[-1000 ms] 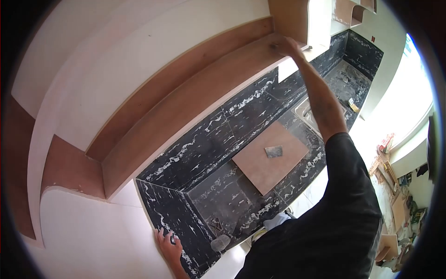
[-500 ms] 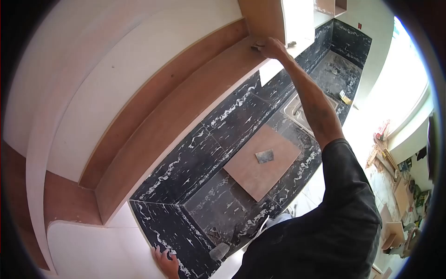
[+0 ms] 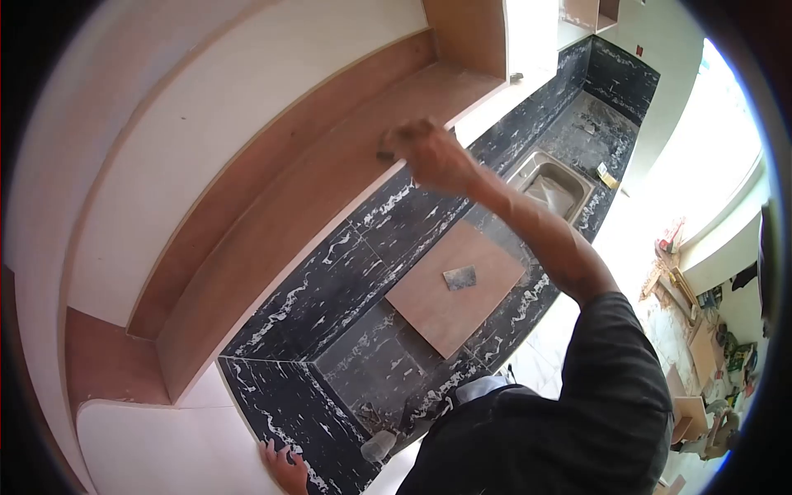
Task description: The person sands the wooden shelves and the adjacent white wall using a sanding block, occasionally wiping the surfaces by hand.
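Observation:
My right hand (image 3: pixel 429 157) is over the front part of a long brown wooden shelf (image 3: pixel 330 177), its fingers closed around a small dark piece (image 3: pixel 385 155). Motion blurs that piece, and its kind cannot be made out. At the bottom, my left hand (image 3: pixel 285 469) rests against the edge of the black, white-veined side panel (image 3: pixel 272 404), fingers apart and nothing in them. On the dark counter below lies a square brown board (image 3: pixel 429 309) with a small grey rectangular sheet (image 3: pixel 459 278) on top.
A steel sink (image 3: pixel 569 186) is set into the counter beyond the board. Near the left hand stands a clear plastic cup (image 3: pixel 379 446), with small debris beside it. A yellow-and-white packet (image 3: pixel 607 176) lies by the sink. Wood offcuts (image 3: pixel 703 351) clutter the floor at right.
My right hand has moved along the shelf, away from its far end, toward the left and nearer to me. The view has shifted slightly, uncovering the sink. My left hand stays at the panel edge.

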### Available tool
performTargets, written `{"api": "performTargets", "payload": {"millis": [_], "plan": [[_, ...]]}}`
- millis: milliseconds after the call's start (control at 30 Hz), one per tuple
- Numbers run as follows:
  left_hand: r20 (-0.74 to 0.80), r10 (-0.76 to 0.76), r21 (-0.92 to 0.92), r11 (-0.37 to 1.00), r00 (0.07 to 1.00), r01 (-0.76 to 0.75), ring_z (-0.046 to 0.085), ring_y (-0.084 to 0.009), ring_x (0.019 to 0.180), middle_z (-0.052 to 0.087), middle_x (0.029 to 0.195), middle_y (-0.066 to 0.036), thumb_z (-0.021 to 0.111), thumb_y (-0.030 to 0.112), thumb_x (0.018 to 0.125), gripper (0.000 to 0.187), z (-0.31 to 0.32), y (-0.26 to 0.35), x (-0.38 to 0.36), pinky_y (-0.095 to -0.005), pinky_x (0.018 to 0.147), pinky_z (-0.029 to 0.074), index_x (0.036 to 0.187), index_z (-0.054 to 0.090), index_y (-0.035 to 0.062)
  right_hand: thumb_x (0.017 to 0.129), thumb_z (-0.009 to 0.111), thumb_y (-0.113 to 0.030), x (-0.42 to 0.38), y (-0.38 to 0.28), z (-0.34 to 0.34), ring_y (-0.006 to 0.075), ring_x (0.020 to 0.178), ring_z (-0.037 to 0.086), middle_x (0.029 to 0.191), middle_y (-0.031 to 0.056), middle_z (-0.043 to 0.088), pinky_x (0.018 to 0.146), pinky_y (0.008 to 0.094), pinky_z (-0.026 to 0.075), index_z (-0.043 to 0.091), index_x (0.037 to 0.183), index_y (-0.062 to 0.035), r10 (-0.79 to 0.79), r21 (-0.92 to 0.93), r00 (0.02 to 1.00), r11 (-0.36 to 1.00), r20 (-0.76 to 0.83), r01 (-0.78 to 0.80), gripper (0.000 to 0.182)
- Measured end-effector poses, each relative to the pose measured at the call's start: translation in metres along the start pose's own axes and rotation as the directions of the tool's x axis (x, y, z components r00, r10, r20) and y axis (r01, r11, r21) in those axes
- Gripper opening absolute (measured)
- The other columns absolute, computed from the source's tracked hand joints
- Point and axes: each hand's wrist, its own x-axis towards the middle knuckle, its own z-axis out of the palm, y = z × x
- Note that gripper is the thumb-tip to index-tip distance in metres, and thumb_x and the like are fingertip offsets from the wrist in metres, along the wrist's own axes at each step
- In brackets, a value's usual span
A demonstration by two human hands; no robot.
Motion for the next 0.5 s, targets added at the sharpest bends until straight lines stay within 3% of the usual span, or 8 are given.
{"api": "performTargets", "payload": {"millis": [67, 100, 133, 233, 267, 367, 433, 500], "plan": [[0.029, 0.016, 0.008, 1.0, 0.999, -0.017, 0.04, -0.0468, 0.14, 0.055, 0.136, -0.021, 0.063, 0.008, 0.079, 0.018, -0.013, 0.008, 0.004, -0.0605, 0.117, 0.031, 0.096, 0.065, 0.0031, 0.092, 0.058, -0.012, 0.002, -0.005, -0.021, 0.027, 0.107, 0.069, 0.109, 0.0083, 0.074, 0.095, 0.0484, 0.052, 0.071, 0.12, -0.0164, -0.153, 0.091, 0.987, 0.983, -0.04, 0.156, 0.031], [0.022, 0.026, 0.001, 1.0, 0.999, -0.026, 0.04, -0.0468, 0.139, 0.055, 0.136, -0.021, 0.063, 0.007, 0.078, 0.018, -0.008, -0.003, -0.001, -0.0604, 0.117, 0.031, 0.096, 0.065, 0.0033, 0.095, 0.057, -0.019, 0.002, 0.053, -0.01, 0.0273, 0.101, 0.071, 0.103, 0.0095, 0.075, 0.09, 0.0488, 0.054, 0.072, 0.117, -0.0159, 0.021, 0.005, 0.978, 1.0, 0.208, -0.023, 0.027], [0.036, -0.004, -0.01, 1.0, 0.999, 0.004, 0.04, -0.0469, 0.139, 0.055, 0.136, -0.021, 0.063, 0.008, 0.078, 0.019, -0.009, -0.001, -0.001, -0.0603, 0.117, 0.031, 0.096, 0.065, 0.0032, 0.099, 0.055, -0.026, 0.011, 0.115, -0.001, 0.0275, 0.094, 0.072, 0.097, 0.0108, 0.075, 0.085, 0.0492, 0.056, 0.072, 0.115, -0.0154, 0.199, -0.134, 0.887, 0.978, 0.416, -0.157, 0.025], [-0.011, 0.028, -0.014, 1.0, 1.0, -0.028, 0.041, -0.0479, 0.138, 0.055, 0.137, -0.021, 0.062, 0.007, 0.078, 0.018, -0.001, -0.007, 0.0, -0.0603, 0.117, 0.032, 0.095, 0.065, 0.0025, 0.101, 0.054, -0.038, 0.009, 0.169, 0.058, 0.0285, 0.083, 0.073, 0.087, 0.0118, 0.074, 0.077, 0.0493, 0.058, 0.072, 0.114, -0.0153, 0.381, -0.381, 0.897, 0.881, 0.224, -0.28, 0.032], [-0.018, 0.05, -0.014, 0.999, 0.999, -0.051, 0.042, -0.0481, 0.138, 0.055, 0.137, -0.021, 0.062, 0.006, 0.078, 0.017, -0.003, -0.006, 0.001, -0.0604, 0.116, 0.032, 0.094, 0.065, 0.0023, 0.099, 0.056, -0.039, 0.025, 0.097, 0.045, 0.0285, 0.09, 0.073, 0.091, 0.0096, 0.074, 0.083, 0.0475, 0.057, 0.073, 0.113, -0.0165, 0.351, -0.318, 0.89, 0.913, 0.292, -0.255, 0.031], [0.024, 0.07, 0.014, 0.997, 0.997, -0.07, 0.048, -0.0463, 0.132, 0.06, 0.131, -0.02, 0.068, 0.02, 0.083, 0.02, -0.005, -0.003, 0.005, -0.0593, 0.115, 0.036, 0.097, 0.07, 0.0058, 0.1, 0.053, -0.021, 0.041, -0.01, 0.033, 0.0274, 0.099, 0.07, 0.104, 0.009, 0.072, 0.091, 0.0423, 0.055, 0.071, 0.113, -0.0189, -0.14, -0.103, 0.937, 0.978, 0.319, 0.181, 0.022], [0.047, 0.106, 0.04, 0.993, 0.993, -0.108, 0.05, -0.0453, 0.13, 0.061, 0.13, -0.021, 0.069, 0.026, 0.086, 0.024, -0.012, -0.01, 0.006, -0.0586, 0.114, 0.037, 0.099, 0.073, 0.0063, 0.099, 0.053, -0.014, 0.053, -0.021, -0.001, 0.0265, 0.1, 0.07, 0.105, 0.0105, 0.071, 0.09, 0.04, 0.055, 0.07, 0.113, -0.0174, -0.243, 0.059, 0.896, 0.969, 0.373, 0.239, 0.022], [0.042, 0.119, 0.062, 0.991, 0.992, -0.121, 0.05, -0.0458, 0.129, 0.061, 0.13, -0.022, 0.065, 0.027, 0.089, 0.025, -0.011, 0.0, 0.01, -0.0585, 0.114, 0.037, 0.098, 0.072, 0.0038, 0.098, 0.054, -0.016, 0.045, 0.082, 0.025, 0.0282, 0.098, 0.07, 0.103, 0.0117, 0.072, 0.087, 0.0422, 0.056, 0.071, 0.11, -0.0158, -0.042, -0.008, 0.928, 0.999, 0.371, 0.048, 0.021]]}}
